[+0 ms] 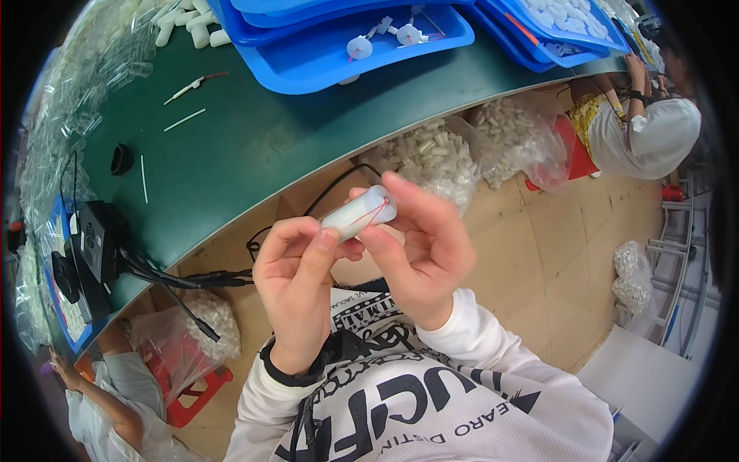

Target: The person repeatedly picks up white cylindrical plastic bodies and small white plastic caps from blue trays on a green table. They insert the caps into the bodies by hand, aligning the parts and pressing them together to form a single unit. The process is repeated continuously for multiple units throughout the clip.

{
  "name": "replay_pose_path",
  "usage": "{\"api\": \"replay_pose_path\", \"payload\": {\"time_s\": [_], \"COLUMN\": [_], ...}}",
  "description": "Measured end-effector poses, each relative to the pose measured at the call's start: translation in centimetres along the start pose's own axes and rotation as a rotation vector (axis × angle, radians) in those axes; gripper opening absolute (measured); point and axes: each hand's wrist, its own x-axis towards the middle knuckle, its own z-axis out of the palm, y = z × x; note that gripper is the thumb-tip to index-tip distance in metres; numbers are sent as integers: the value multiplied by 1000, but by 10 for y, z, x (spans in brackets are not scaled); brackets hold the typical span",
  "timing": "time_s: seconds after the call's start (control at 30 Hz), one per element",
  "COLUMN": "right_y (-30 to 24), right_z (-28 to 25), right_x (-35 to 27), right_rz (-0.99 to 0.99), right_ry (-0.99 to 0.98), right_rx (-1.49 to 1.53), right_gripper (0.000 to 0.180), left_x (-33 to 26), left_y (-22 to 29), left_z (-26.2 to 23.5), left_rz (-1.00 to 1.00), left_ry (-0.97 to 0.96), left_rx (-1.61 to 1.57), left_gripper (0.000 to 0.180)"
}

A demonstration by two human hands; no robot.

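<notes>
Both my hands hold one small clear plastic tube [360,211] with a white filling and a thin red wire across it. My left hand [296,285] pinches its lower left end between thumb and fingers. My right hand [419,246] grips the upper right end, fingers curled over the cap. The tube is tilted and held in front of my chest, below the edge of the green table [231,146].
Blue trays [339,46] with small white parts stand on the table's far side. Loose white sticks [185,119] and a black power box [96,242] with cables lie on it. Clear bags of white parts [431,158] rest on the floor. Other people sit at right [647,135] and lower left [100,400].
</notes>
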Motion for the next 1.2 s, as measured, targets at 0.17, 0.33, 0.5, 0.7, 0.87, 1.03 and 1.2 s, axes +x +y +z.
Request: {"api": "replay_pose_path", "payload": {"time_s": [0.17, 0.33, 0.5, 0.7, 0.87, 1.03, 1.2], "right_y": [9, 23, 18, 110, 245, 288, 263], "right_z": [6, -5, -13, -128, -202, -218, -186], "right_x": [-2, -3, 0, 36, 54, 52, 51], "right_rz": [-14, -137, 158, 360, 509, 714, 432], "right_ry": [93, 14, 229, 300, 8, -105, 101], "right_rx": [-193, -363, -47, -230, -1213, -1517, -1374], "right_gripper": [31, 35, 33, 33, 35, 42, 41], "left_x": [2, 6, 4, 0, 7, 87, 199], "left_y": [-8, -20, -20, 60, 148, 228, 281], "left_z": [1, 4, 12, 6, 16, -13, -101], "left_rz": [-124, -152, -231, -224, -4, 131, 488], "left_ry": [90, 163, -39, -509, -285, 49, 46], "left_rx": [-123, -56, 58, 912, 1244, 1780, 2138], "left_gripper": [12, 14, 38, 58, 42, 28, 43]}}
